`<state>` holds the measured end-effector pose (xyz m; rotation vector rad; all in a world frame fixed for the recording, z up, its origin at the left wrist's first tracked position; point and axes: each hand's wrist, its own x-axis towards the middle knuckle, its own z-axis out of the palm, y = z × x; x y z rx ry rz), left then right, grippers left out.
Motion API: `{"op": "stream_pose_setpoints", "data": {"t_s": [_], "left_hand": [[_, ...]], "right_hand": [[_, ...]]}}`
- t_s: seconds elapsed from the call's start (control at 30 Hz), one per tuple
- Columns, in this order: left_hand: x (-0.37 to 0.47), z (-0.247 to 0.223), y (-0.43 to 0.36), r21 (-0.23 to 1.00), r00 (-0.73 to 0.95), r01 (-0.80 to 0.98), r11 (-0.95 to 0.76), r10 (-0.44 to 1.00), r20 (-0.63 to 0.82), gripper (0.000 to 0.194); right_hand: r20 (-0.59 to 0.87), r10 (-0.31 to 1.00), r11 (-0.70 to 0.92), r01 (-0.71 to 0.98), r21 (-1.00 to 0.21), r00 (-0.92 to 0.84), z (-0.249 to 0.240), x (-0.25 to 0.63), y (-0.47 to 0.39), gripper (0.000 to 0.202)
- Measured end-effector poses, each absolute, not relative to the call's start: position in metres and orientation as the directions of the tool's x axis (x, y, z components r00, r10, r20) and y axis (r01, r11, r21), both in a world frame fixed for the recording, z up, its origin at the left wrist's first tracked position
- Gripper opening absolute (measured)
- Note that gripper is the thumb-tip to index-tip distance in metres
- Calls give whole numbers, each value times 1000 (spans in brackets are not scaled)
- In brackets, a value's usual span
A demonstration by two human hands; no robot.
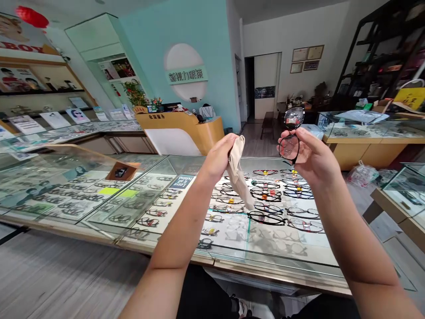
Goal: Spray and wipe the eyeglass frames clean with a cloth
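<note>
My left hand [218, 156] is closed on a beige cloth [236, 165], which hangs down over the glass counter. In my right hand [314, 155] is a pair of black-framed eyeglasses [289, 147], turned on end with one lens above the other. The fingers pinch it near the bridge, and the palm shows behind the lower lens. Cloth and eyeglasses are apart, both raised above the counter. Below them several eyeglasses [267, 218] lie in rows on the display case [232, 250].
The long glass case runs left, with a wooden box [121, 172] and a blue sign [182, 182] along it. Behind stands a wooden reception desk [179, 128]. Another glass counter [368, 141] with a yellow bag [410, 96] is at right. A plastic bag [362, 173] lies on the floor.
</note>
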<state>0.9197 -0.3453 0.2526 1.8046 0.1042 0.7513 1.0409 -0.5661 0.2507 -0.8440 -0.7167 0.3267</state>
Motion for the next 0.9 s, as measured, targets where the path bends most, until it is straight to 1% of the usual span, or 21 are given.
{"op": "stream_pose_setpoints", "data": {"t_s": [0.1,0.17,0.23,0.33,0.47,0.5,0.6,0.67,0.77,0.9], "left_hand": [[938,256,-368,905,862,-370,-207,286,418,51],[944,257,-378,900,886,-370,-230,206,416,51],[948,258,-384,898,897,-355,-261,177,406,46],[950,257,-386,902,899,-346,-259,183,398,30],[948,256,-383,863,864,-368,-346,215,455,8],[947,256,-382,854,857,-368,-367,222,465,8],[943,258,-378,843,841,-343,-415,264,472,21],[942,259,-375,836,816,-322,-444,318,483,26],[944,259,-373,821,766,-327,-467,377,520,32],[945,258,-372,826,773,-350,-441,362,521,32]], "right_hand": [[440,532,636,2,-772,723,251,1043,-567,34],[436,537,632,-2,-775,722,252,1043,-567,33],[434,543,630,-7,-776,719,252,1043,-568,32],[429,560,627,-24,-778,709,253,1043,-567,37],[419,579,602,-20,-798,699,252,1039,-563,38],[416,586,595,-21,-803,696,251,1037,-561,38],[397,617,572,-40,-819,680,249,1033,-556,39],[390,629,563,-48,-825,673,247,1030,-553,39],[404,611,564,-16,-825,681,246,1027,-550,37],[407,586,545,30,-838,701,243,1027,-546,39]]}}
